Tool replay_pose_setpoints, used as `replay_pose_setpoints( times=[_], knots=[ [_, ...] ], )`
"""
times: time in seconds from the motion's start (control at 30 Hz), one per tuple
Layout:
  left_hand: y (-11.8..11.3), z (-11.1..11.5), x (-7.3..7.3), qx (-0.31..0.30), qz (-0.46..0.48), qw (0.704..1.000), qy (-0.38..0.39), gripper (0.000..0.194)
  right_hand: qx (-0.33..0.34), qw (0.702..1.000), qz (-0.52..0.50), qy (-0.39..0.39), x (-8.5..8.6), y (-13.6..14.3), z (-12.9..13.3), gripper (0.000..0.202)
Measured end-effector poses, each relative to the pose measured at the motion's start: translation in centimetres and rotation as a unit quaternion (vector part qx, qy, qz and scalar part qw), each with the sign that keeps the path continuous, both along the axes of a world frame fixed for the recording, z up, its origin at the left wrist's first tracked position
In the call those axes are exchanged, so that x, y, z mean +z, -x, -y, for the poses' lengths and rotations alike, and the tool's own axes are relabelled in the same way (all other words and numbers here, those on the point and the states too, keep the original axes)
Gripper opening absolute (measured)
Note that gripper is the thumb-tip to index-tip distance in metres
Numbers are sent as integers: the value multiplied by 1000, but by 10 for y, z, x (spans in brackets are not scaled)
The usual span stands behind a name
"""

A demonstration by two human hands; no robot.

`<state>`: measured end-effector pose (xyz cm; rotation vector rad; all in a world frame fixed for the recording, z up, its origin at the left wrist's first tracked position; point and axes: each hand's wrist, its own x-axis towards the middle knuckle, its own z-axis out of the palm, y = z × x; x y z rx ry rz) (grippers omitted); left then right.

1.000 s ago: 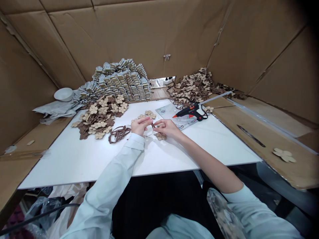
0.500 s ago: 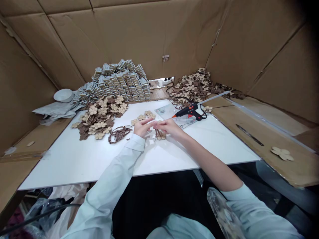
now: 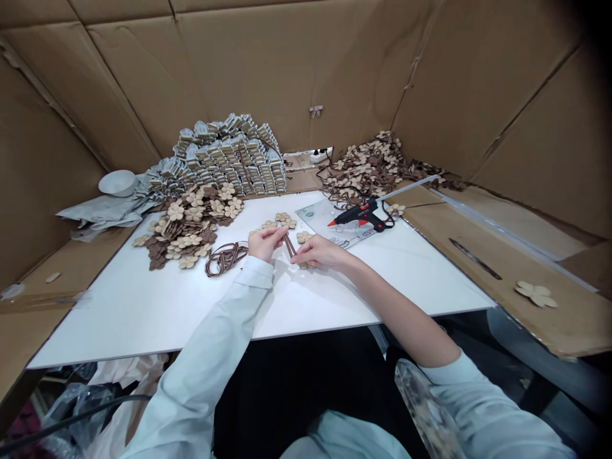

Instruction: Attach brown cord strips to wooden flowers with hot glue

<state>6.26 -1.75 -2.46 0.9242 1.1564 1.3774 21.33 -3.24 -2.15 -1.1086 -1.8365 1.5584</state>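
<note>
A short brown cord (image 3: 289,246) runs doubled between my two hands over the white board. My left hand (image 3: 266,242) pinches its upper end. Lower down, the fingers of my right hand (image 3: 319,252) are closed on the other end. Several beige felt flowers (image 3: 285,220) lie on the board just beyond my hands, and others are partly hidden under my right hand. A coiled bundle of brown cord (image 3: 225,259) rests left of my left hand. Beyond my right hand, a black glue gun (image 3: 359,215) with an orange tip lies on a printed plastic sheet (image 3: 313,213).
Brown and beige flowers are heaped (image 3: 184,223) on the board's left. Behind them stand stacked small packets (image 3: 234,159) and a white bowl (image 3: 117,183). Corded flowers are piled (image 3: 368,162) at the back right. Cardboard walls (image 3: 268,70) enclose the board; tweezers (image 3: 475,259) lie right.
My hands have moved apart, and the brown cord is now stretched between them. My right hand has come slightly lower and nearer to me.
</note>
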Motion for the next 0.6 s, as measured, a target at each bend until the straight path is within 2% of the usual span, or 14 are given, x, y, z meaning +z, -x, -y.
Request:
replay_pose_setpoints(
  times=[0.3, 0.4, 0.47, 0.53, 0.6],
  knots=[
    [2, -2, -2, 6, -44, 998, -36, 37, -3, 999, 33, -11, 5, -2, 0, 28],
    [5, -3, -3, -5, -70, 997, -12, 37, -77, 988, 90, -95, 9, -3, 0, 34],
    [7, -4, -3, -38, -81, 996, 20, 37, -171, 958, 132, -190, 13, -8, 1, 38],
    [10, -4, -1, -48, -91, 994, 38, 38, -262, 908, 174, -277, 15, -20, 3, 36],
    [12, -2, 4, -66, -99, 991, 54, 47, -348, 852, 230, -316, 12, -39, 5, 34]
  ],
)
